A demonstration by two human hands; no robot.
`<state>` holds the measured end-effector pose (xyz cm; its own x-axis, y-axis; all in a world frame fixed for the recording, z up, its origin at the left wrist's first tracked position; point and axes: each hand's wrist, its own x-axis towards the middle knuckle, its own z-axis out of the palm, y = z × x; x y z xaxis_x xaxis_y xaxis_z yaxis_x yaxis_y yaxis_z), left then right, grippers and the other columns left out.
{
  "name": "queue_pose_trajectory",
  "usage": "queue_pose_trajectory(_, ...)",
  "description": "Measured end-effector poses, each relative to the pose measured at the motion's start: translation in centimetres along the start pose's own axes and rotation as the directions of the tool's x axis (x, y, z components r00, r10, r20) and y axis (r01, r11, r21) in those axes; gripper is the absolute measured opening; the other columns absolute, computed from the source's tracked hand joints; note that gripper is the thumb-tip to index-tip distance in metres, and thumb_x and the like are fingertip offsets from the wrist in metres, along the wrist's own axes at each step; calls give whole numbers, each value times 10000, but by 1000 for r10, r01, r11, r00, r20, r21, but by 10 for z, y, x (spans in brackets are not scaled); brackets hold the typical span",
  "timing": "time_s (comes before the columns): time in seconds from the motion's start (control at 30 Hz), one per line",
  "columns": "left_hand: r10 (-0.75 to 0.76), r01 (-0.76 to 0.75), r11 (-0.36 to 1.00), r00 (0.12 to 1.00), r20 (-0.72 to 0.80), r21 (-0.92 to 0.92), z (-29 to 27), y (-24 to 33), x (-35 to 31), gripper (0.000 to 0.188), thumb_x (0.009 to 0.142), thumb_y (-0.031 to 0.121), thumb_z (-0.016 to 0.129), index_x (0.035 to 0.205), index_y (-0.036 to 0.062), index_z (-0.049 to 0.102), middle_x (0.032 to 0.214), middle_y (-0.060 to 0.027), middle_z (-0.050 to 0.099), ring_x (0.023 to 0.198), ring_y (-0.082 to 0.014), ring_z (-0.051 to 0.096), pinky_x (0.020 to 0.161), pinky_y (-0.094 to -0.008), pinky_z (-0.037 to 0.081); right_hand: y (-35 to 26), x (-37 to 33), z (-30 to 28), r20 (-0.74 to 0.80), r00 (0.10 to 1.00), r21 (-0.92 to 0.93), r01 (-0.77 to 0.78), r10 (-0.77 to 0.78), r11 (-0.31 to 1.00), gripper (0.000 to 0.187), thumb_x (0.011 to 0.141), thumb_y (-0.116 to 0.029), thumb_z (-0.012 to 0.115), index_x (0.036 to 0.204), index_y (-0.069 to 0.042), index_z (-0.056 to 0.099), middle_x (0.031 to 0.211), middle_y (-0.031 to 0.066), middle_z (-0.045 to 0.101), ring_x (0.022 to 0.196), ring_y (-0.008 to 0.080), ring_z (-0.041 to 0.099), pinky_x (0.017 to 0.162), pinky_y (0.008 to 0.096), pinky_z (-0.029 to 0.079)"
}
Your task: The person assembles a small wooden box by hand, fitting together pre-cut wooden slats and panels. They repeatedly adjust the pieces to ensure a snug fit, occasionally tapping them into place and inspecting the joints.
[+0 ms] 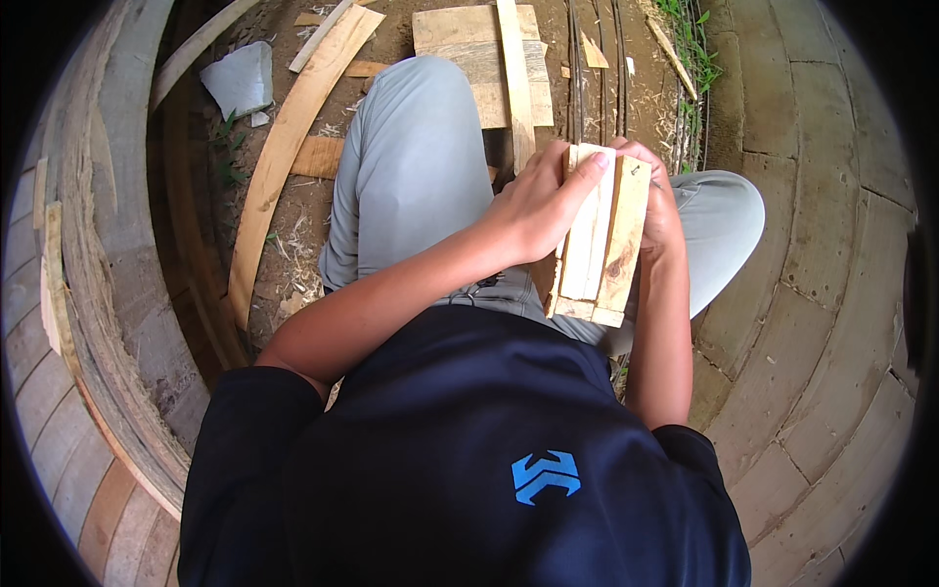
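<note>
Grip was full: left hand [544,203] and right hand [659,196] both had the box [585,249], over to the right of the left knee [421,122]. Looked like a nail [635,171] poked out, so a slip could've meant a scratch; uneven squeezing might've skewed the slats [623,240], imo.

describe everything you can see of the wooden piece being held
The wooden piece is boxy and made of pale, raw-looking boards. Two long strips show on its face with a dark gap between; the right strip bears brown marks and a nail near its far end. It is tilted over the lap. The left hand and right hand grip its far end.
</note>
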<state>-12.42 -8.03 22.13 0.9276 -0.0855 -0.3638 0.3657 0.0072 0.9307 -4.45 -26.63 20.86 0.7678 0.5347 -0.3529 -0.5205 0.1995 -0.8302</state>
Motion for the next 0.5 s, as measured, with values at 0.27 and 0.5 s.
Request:
queue_pose_trajectory(0.27, 27, -25, 999, 999, 39, -47, -1, -6, 5, 799, 1001, 689, 344, 1240, -51, 527, 1247, -274, 567, 1222, -400, 563, 1046, -446, 420, 0, 1, -1, -5, 1000, -17, -8, 8, 1000, 93, 879, 8, 705, 960, -37, 696, 931, 17, 695, 832, 103, 664, 746, 259, 536)
queue_pose_trajectory(0.5, -17, 19, 999, 999, 36, -42, -3, 0, 2, 648, 1075, 523, 376, 1344, -53, 500, 1222, -174, 602, 1171, -219, 575, 1027, -352, 430, 1, 2, 0, -3, 1000, -21, -7, 6, 1000, 97, 876, 20, 697, 955, -37, 698, 912, 9, 686, 820, 100, 655, 733, 259, 530)
